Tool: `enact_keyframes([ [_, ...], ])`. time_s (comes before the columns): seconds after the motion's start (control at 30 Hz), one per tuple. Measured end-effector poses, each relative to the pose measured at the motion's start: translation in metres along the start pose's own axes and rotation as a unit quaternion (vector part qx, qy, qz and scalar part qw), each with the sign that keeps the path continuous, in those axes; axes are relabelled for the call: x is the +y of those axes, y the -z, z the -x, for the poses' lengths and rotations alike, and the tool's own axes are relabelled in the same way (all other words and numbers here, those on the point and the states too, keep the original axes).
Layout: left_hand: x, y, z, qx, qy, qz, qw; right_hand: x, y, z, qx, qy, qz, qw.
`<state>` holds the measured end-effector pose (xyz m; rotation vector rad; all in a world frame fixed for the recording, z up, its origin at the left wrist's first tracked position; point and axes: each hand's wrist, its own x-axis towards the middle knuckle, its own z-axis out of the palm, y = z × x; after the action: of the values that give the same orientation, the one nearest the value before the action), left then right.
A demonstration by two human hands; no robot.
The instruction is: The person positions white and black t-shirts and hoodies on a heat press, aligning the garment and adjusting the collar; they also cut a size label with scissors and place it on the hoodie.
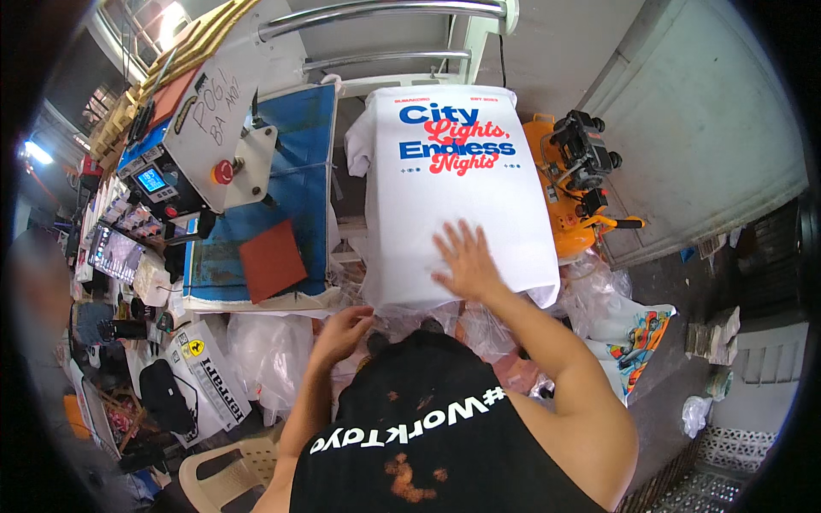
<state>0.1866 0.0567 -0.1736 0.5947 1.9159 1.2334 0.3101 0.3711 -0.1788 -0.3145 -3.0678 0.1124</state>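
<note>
A white T-shirt point(442, 211) with a blue and red lettered print point(455, 138) is spread over a rectangular platen, which it hides. My right hand point(465, 263) lies on or just over the cloth below the print, fingers spread and slightly blurred. At the near left corner of the shirt is my left hand point(346, 330), fingers bent; whether they pinch the hem cannot be made out. To the left stands a heat press point(205, 134) with a lit display point(152, 180) and a red knob point(222, 172). Its blue bed point(301, 186) bears a reddish-brown sheet point(273, 261).
An orange air compressor point(571, 224) stands right of the shirt. Chrome rails point(385, 16) cross behind it. Clear plastic bags point(269, 353) hang below the press bed. A beige plastic chair point(231, 468) is at lower left, near a cluttered bench with a monitor point(115, 251).
</note>
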Motion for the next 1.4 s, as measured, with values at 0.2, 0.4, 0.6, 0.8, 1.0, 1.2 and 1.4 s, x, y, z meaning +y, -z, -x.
enact_keyframes([
  [0.2,0.118,0.144,0.066,0.520,-0.261,-0.084,0.809,-0.056,-0.019,0.089,0.132,0.111,-0.153,0.973],
  [0.4,0.140,0.230,0.037,0.482,-0.205,-0.444,0.727,-0.032,0.014,0.067,0.268,0.093,-0.264,0.922],
  [0.6,0.157,0.213,0.005,0.428,-0.152,-0.523,0.721,0.037,0.030,0.113,0.330,-0.054,-0.225,0.915],
  [0.8,0.134,0.279,-0.029,0.377,-0.023,-0.488,0.787,0.039,-0.014,0.199,0.289,-0.093,-0.274,0.913],
  [1.0,0.149,0.257,-0.028,0.331,-0.028,-0.470,0.818,0.045,-0.144,0.308,-0.053,-0.476,-0.405,0.779],
  [1.2,0.158,0.236,-0.053,0.354,-0.001,-0.536,0.767,0.001,-0.258,0.497,-0.383,-0.386,-0.306,0.781],
  [1.4,0.144,0.204,0.001,0.320,-0.088,-0.547,0.768,0.009,-0.121,0.334,-0.163,-0.174,-0.236,0.942],
])
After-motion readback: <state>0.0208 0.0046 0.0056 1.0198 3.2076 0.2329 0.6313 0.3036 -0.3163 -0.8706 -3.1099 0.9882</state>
